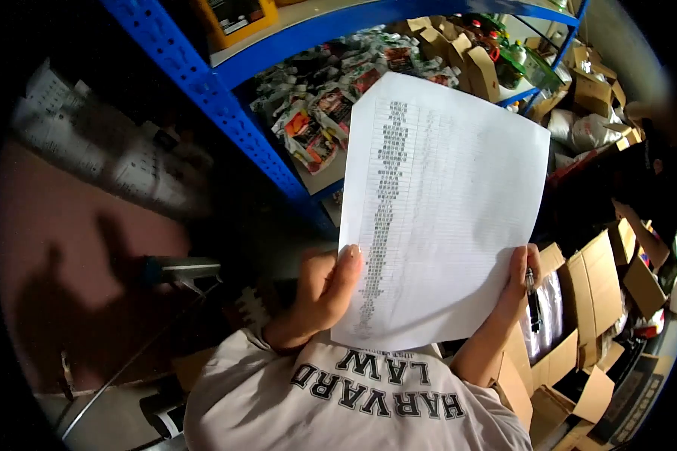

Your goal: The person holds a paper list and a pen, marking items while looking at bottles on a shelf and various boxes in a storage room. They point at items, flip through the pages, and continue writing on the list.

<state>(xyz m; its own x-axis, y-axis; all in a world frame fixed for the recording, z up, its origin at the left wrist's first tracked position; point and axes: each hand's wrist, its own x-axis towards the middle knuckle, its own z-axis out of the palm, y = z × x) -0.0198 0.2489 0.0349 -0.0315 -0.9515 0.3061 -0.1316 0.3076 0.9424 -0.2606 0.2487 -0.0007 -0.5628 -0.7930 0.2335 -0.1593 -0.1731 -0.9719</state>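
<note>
A white sheet of paper (pixel 459 195), printed with a table and a column of dark characters down its left part, is held up in front of my chest. My left hand (pixel 329 282) grips its lower left edge, the thumb on the printed face and the fingers behind. At the lower right edge, my right hand (pixel 520 274) pinches the sheet and also holds a black pen (pixel 532 301), which points downward beside the paper. The rows are too small to read.
A blue metal shelf (pixel 226 113) rises ahead, bearing many colourful packets (pixel 312 131) and bottles (pixel 513 64). Open cardboard boxes (pixel 594 282) stand on the right. More printed sheets (pixel 105 150) hang at the left.
</note>
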